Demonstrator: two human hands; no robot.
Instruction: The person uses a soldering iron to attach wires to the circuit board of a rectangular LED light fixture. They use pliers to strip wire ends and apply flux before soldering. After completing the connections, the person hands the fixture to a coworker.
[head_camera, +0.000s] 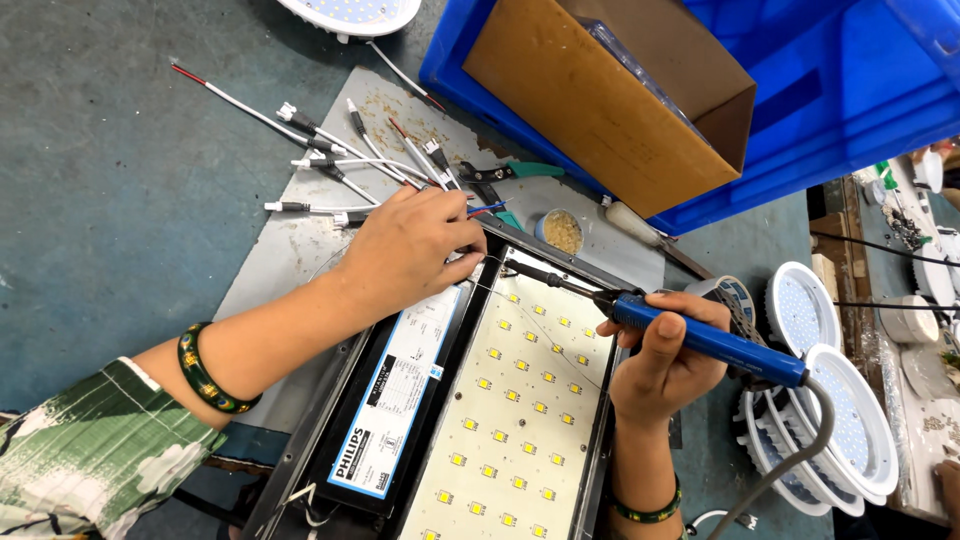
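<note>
My right hand (665, 355) grips a blue-handled soldering iron (700, 335), its dark tip reaching the top left corner of a white LED board (520, 400) dotted with several yellow chips. My left hand (410, 250) rests at that same corner and pinches thin blue and red wires (487, 209). The board lies in a black lamp frame (600, 440) beside a long driver box with a white label (400, 390).
Several white and black leads with connectors (330, 160) lie on a grey mat (290, 250). Green-handled cutters (505, 178) and a small tin (562, 231) sit behind. A blue crate (850, 110) holds a cardboard box (600, 95). Round white lamps (830, 390) stack at right.
</note>
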